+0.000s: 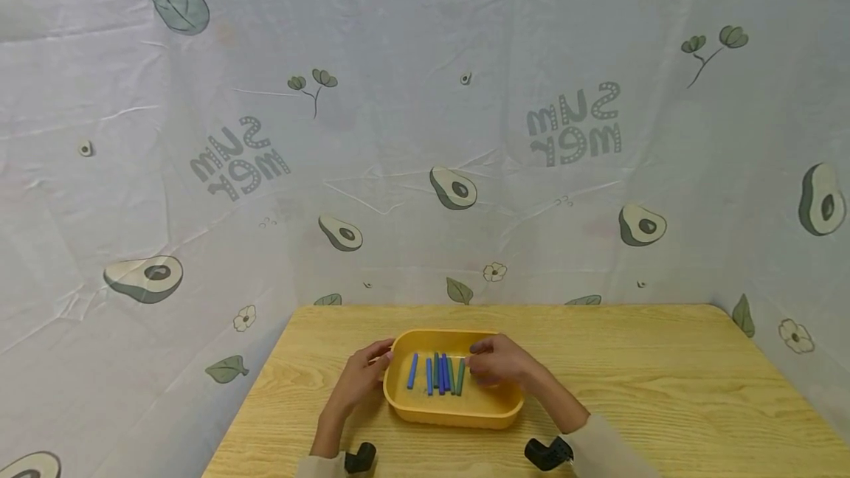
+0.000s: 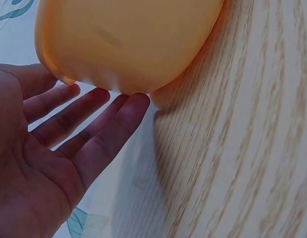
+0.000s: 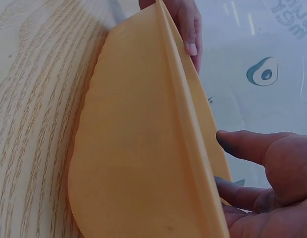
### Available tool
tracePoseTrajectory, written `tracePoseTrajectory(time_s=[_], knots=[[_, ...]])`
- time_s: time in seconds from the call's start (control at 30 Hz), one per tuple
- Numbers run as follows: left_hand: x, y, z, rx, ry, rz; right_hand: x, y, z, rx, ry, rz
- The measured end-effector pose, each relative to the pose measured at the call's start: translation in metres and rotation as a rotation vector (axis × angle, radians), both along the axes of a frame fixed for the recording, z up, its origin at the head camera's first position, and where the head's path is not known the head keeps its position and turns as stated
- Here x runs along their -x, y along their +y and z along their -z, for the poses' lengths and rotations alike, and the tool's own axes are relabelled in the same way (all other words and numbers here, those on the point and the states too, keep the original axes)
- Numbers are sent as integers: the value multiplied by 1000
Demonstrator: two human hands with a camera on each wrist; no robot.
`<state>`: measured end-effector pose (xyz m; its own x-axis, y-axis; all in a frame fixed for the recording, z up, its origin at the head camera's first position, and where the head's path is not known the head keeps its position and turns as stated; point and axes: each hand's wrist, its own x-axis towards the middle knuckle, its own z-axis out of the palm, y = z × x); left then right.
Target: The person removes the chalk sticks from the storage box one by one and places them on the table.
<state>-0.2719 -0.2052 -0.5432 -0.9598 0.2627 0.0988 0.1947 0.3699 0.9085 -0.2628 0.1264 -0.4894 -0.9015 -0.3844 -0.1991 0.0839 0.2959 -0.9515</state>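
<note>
A yellow plastic tray [image 1: 451, 417] stands on the table, with several slim blue sticks [image 1: 412, 371] and green sticks [image 1: 460, 378] in it, like chalk or pastels. They lie roughly side by side, and smudges mark the tray floor. At the tray's left end my left hand [image 1: 361, 376] holds the rim, thumb over the edge and fingertips against the outer wall [image 2: 128, 49]. My right hand [image 1: 501, 361] is over the tray's right part, close to the rightmost green stick. Its thumb [image 3: 242, 144] and fingers stand apart, with dark smudges on them; some fingertips are hidden behind the rim.
The pale wood table [image 1: 664, 382] extends to the right and behind the tray. A white sheet [image 1: 398, 131] printed with avocados and leaves hangs behind the table and along its sides. Black wrist devices [image 1: 548, 454] sit by both beige sleeves.
</note>
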Motion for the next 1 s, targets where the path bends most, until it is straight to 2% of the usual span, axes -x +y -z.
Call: tracePoseTrajectory(time_s=[0.53,0.73,1.0], knots=[[1,0,1,-4,-6,-1,7,-17,9,-28,-66,177],[0,0,2,-3,-15,-3,8,-23,14,-82,-44,256],[1,-1,2,16,22,4,9,-29,24,-172,7,293]])
